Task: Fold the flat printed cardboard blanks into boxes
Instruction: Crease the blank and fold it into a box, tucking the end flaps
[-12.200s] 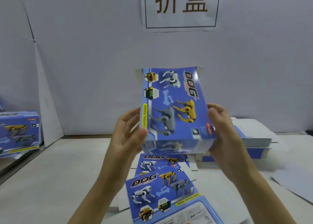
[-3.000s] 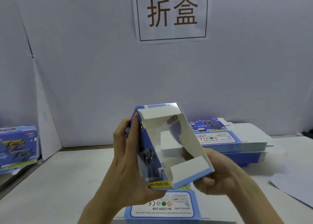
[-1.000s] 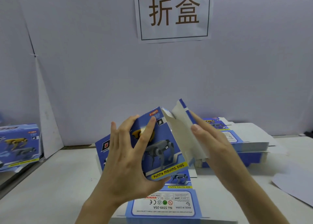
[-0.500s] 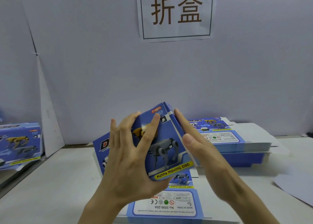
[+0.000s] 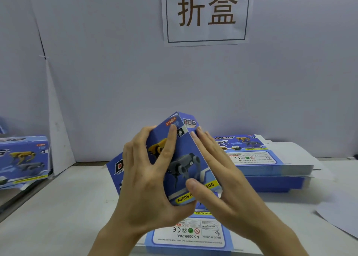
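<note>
A blue printed box [image 5: 182, 158], its right end closed, is held tilted in the air above the near middle of the worktop [image 5: 67, 207]. The left hand [image 5: 147, 180] grips the pictured front, with its fingers spread apart and curled over the panel and its thumb out of sight. The right hand [image 5: 222, 180] lies flat against the closed end, fingers straight and together on the flap, thumb laid across the corner onto the front. Directly below, at the worktop's near edge, lies a flat blank [image 5: 189, 234], label side up. A stack of blanks [image 5: 261, 158] sits toward the far right corner, a loose white sheet [image 5: 341, 213] lies at the right edge, and a finished box [image 5: 23, 158] stands at the left edge. A paper sign [image 5: 206, 13] hangs on the wall [image 5: 116, 71] behind.
</note>
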